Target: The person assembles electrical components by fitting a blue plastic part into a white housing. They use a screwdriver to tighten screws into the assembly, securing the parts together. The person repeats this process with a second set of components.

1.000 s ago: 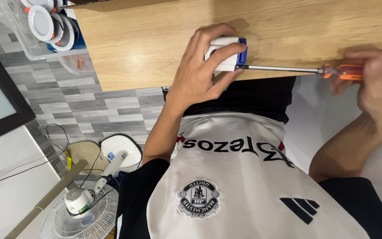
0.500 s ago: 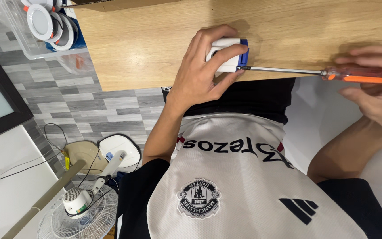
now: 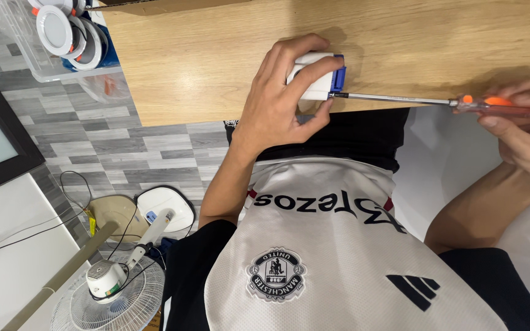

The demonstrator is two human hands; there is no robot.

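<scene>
Left hand (image 3: 280, 101) is closed over a small white box (image 3: 314, 76) with a blue end (image 3: 338, 78), pinning it against the wooden table (image 3: 203, 67) near the table's front edge. The fingers wrap over the top and the thumb presses from below, so only the box's right part and blue end show.

Right hand (image 3: 522, 125) is closed round the orange handle (image 3: 510, 107) of a screwdriver (image 3: 400, 98), fingers curled over it at the right edge of the head view. The steel shaft runs almost level from the handle leftward, just along the table's edge, and its tip meets the blue end low down. So the box lies straight left of the right hand, well apart from it, with the tool's long axis pointing at it along the box's own length. The left hand is the one on the box; the right reaches it only through the shaft.

Below both forearms is a white and black shirt (image 3: 338, 263). At top left a clear bin (image 3: 32, 49) holds round white fittings (image 3: 56, 30). Lower left, on a grey plank floor (image 3: 93, 135), stand a fan (image 3: 111, 294) and cables.
</scene>
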